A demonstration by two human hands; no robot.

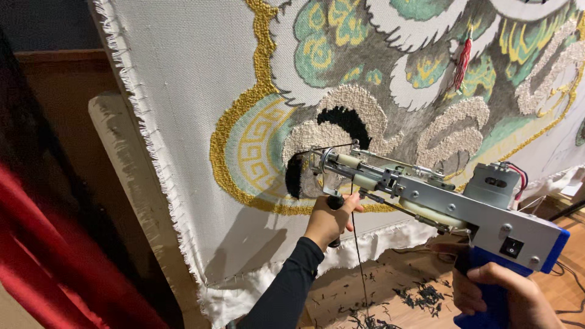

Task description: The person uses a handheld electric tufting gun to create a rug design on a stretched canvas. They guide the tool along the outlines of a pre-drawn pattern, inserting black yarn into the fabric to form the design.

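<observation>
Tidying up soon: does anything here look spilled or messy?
Yes. Dark yarn clippings lie scattered over the wooden floor below the cloth, whose edge is frayed. Both the left hand and right hand grip the tufting gun.

- Stretched cloth (195,122) upright across the view, frayed edge on its left, with a padded frame post (122,158) just behind that edge.
- Drape (42,244) at far left, in front of the post.
- Tufting gun (439,207) before the cloth, its tip touching the cloth near the middle.
- Left hand (329,222) under the gun's front, around its front handle.
- Right hand (506,298) at lower right, around the rear grip.
- Yarn strand (356,256) hanging down just right of the left hand.
- Yarn scraps (420,295) on the floor (390,274) below the cloth, between the hands.
- Tassel (463,61) on the cloth at upper right.
</observation>
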